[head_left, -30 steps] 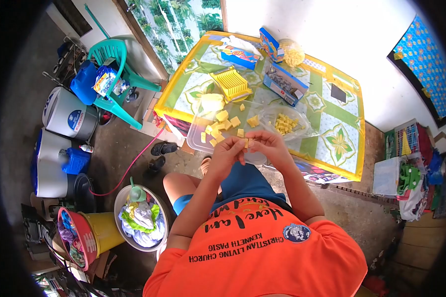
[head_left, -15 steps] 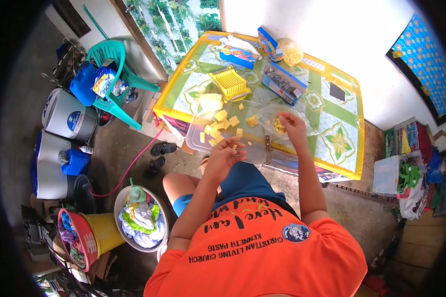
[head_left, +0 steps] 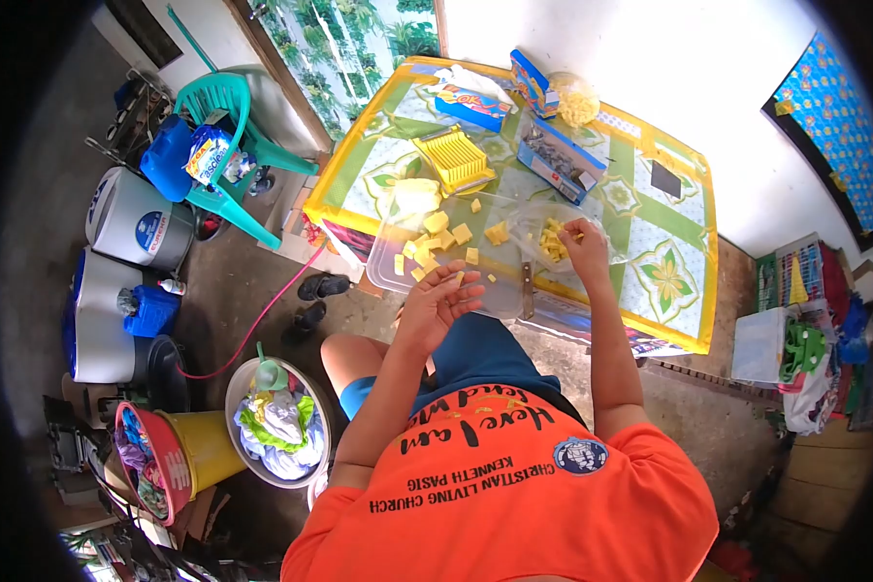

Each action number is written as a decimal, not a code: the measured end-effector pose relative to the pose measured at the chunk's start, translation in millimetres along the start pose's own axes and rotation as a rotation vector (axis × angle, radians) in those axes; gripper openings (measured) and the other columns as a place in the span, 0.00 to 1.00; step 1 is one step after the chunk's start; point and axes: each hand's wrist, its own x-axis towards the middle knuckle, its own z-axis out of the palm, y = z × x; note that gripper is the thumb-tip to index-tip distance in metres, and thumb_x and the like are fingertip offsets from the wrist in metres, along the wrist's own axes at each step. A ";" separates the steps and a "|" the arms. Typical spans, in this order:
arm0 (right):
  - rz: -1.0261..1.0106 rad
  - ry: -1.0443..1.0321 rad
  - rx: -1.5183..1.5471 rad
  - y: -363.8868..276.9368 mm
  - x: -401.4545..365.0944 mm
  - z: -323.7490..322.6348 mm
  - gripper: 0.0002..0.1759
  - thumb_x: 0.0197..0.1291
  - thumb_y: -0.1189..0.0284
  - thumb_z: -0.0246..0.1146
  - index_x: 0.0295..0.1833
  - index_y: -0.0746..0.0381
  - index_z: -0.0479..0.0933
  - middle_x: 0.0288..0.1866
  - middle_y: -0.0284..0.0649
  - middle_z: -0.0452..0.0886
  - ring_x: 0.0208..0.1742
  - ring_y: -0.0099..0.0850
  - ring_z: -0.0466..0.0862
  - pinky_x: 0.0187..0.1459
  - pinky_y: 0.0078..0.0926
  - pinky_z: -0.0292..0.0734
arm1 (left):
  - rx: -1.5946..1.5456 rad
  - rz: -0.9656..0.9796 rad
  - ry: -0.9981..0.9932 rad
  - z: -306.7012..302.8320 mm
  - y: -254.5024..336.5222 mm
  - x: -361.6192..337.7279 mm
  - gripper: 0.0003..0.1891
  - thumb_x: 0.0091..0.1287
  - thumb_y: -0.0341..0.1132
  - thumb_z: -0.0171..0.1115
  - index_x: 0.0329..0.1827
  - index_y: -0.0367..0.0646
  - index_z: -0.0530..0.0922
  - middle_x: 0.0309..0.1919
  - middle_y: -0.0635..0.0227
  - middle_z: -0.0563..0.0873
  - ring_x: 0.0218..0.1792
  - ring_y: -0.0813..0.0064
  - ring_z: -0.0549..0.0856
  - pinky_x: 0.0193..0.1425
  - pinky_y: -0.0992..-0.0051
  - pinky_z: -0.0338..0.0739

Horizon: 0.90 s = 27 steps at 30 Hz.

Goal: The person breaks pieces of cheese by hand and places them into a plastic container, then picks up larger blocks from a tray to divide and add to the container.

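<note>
Yellow cubes [head_left: 552,241], right hand [head_left: 585,244] now at them, parted from left hand [head_left: 435,306]

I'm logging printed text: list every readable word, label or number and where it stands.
"Here I am": orange shirt
"send Me": shirt, partly folded
"CHRISTIAN LIVING CHURCH": shirt
"KENNETH PASIG": shirt
Too small or blurred to read: the shirt's round badge, blue boxes, bag on green chair, white machine's round label.

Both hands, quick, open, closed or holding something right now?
Left hand: holding a small yellow piece.
Right hand: at the pile of yellow bits; grip cannot be told.
</note>
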 end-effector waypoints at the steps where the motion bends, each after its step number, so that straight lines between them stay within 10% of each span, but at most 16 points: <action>1: 0.022 -0.019 -0.005 -1.9 -0.4 -1.1 0.11 0.53 0.69 0.67 0.41 0.63 0.80 0.35 0.46 0.82 0.36 0.40 0.82 0.42 0.34 0.76 | -0.002 0.000 -0.004 -0.1 0.0 -0.2 0.14 0.70 0.27 0.51 0.58 0.37 0.71 0.49 0.51 0.82 0.45 0.62 0.86 0.49 0.64 0.84; 13: -0.103 0.153 -0.102 -5.9 -4.2 5.2 0.14 0.56 0.69 0.64 0.49 0.59 0.80 0.44 0.45 0.82 0.48 0.45 0.78 0.52 0.38 0.73 | -0.046 -0.022 -0.023 -0.4 0.7 -3.6 0.16 0.74 0.36 0.49 0.59 0.36 0.71 0.44 0.55 0.85 0.42 0.64 0.87 0.46 0.67 0.84; 27: -0.323 -0.242 -0.039 -74.0 -48.7 53.2 0.14 0.52 0.70 0.64 0.46 0.58 0.80 0.43 0.42 0.82 0.47 0.43 0.78 0.49 0.38 0.73 | -0.034 -0.003 0.057 -26.1 -8.3 1.5 0.13 0.71 0.39 0.55 0.49 0.38 0.75 0.34 0.61 0.85 0.31 0.68 0.85 0.38 0.68 0.82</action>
